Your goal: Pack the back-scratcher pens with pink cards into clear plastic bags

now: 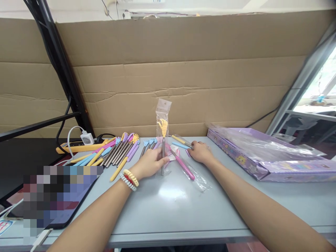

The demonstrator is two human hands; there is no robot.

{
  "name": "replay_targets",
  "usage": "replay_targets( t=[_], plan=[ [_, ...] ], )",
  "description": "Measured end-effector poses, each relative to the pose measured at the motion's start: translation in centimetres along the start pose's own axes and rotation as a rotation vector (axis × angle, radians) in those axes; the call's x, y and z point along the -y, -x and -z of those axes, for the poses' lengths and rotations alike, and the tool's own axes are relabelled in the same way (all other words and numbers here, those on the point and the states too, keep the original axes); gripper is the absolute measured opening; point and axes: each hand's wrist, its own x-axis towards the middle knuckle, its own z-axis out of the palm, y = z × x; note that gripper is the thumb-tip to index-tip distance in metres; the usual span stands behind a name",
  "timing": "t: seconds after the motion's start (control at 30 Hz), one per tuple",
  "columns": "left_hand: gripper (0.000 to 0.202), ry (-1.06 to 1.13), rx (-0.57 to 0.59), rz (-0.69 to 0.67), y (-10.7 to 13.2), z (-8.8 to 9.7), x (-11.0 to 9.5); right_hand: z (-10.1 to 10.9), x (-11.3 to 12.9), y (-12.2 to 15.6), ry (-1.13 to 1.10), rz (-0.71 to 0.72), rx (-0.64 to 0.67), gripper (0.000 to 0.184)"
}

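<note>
My left hand is closed round a back scratcher with a yellow claw head and a metal shaft. It stands upright inside a see-through plastic sleeve. My right hand rests on the table to the right, its fingers closed on the metal end of a yellow-handled back scratcher; the fingertips are partly hidden. Beside it lies a blue handle. Between my hands, a pink-handled back scratcher lies on a plastic sleeve. Blue-headed back scratchers lie behind my left hand.
Many more back scratchers are heaped at the left. A power strip with a white charger sits behind them. A tablet-like device lies front left. On the right is a purple box holding plastic sleeves. Cardboard walls the back.
</note>
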Motion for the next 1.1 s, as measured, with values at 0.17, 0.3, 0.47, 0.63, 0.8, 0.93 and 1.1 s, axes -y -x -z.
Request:
replay_targets(
  t=[0.17, 0.3, 0.47, 0.63, 0.8, 0.93, 1.1],
  plan=[
    [0.029, 0.015, 0.013, 0.001, 0.0, 0.1, -0.1, 0.0, -0.1, 0.0, -0.106, 0.059, -0.003, 0.038],
    [0.03, -0.016, 0.004, 0.002, 0.0, 0.1, 0.0, -0.1, 0.1, 0.2, -0.119, 0.049, -0.032, 0.041],
    [0.03, 0.023, 0.002, -0.016, 0.0, 0.0, 0.2, 0.1, 0.6, 0.6, -0.131, 0.182, -0.155, 0.045],
    [0.03, 0.065, -0.011, -0.033, -0.1, -0.1, 0.4, 0.1, 1.4, 1.4, -0.155, 0.531, -0.063, 0.046],
    [0.03, 0.022, -0.003, -0.03, -0.1, -0.1, 0.3, -0.1, 1.7, 1.6, -0.08, 0.59, 0.035, 0.038],
    [0.03, 0.023, 0.007, -0.031, 0.0, -0.1, 0.1, -0.2, 1.5, 1.4, -0.06, 0.571, 0.023, 0.037],
    [0.029, 0.002, 0.012, -0.028, 0.0, 0.0, 0.0, 0.1, 1.6, 1.3, -0.053, 0.488, -0.025, 0.026]
  ],
)
